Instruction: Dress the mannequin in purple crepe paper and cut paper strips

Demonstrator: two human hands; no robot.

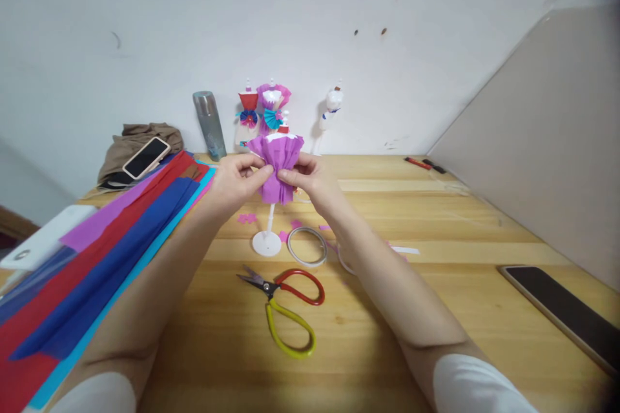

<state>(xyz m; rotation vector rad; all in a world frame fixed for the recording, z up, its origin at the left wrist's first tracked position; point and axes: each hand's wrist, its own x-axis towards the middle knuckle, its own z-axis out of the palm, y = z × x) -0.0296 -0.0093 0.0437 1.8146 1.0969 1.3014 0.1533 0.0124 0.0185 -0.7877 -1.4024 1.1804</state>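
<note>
A purple crepe paper piece (277, 158) is wrapped around a small white dress-form stand (267, 243), gathered at the waist and flaring above and below. My left hand (241, 181) pinches its left side between thumb and fingers. From the right, my right hand (310, 177) pinches the same paper, the two thumbs close together at the waist. Fingers behind the paper are partly hidden. Below the stand lie scissors (270, 289) with one red and one yellow handle, blades slightly apart. A roll of tape (307, 246) lies beside the base, near pink paper scraps (247, 218).
Coloured crepe paper sheets (121, 239) cover the left side. A phone (146, 158) rests on brown cloth (140, 135); a dark-screened device (562, 310) lies right. Along the wall stand a bottle (210, 126), dressed forms (248, 103) and another stand (333, 103). Pens (425, 164) lie far right.
</note>
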